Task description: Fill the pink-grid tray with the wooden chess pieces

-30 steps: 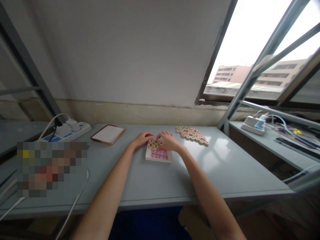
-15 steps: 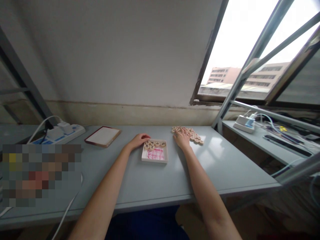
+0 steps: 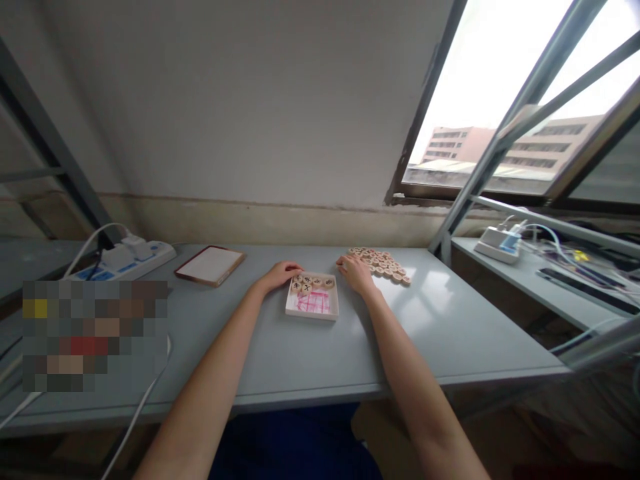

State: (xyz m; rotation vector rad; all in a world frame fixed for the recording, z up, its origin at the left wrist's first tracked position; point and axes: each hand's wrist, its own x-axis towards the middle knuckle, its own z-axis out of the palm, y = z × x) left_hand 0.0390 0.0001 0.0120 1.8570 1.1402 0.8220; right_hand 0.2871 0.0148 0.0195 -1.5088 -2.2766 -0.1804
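Observation:
A shallow white box [image 3: 312, 316] sits on the desk in front of me, with several round wooden Chinese chess pieces [image 3: 307, 288] along its far side and pink markings on its floor. My left hand [image 3: 281, 275] is closed at the box's far left corner, its fingers gripping the edge. Just right of the box, my right hand [image 3: 354, 271] is low over the desk with fingers bent together. A pale bit at its fingertips looks like a chess piece, mostly hidden. Behind that hand spreads a pile of loose pieces [image 3: 385, 265].
A flat lid with a reddish-brown rim [image 3: 210, 265] lies to the left. Beyond it is a power strip [image 3: 130, 261] with plugs and cables. A second desk at right bears another power strip [image 3: 500, 243] and a dark flat device [image 3: 585, 291]. Metal posts frame both sides.
My right hand has moved left off the pile, toward the box, and its fingers have drawn together. My left hand stays at the box corner. The view has shifted slightly.

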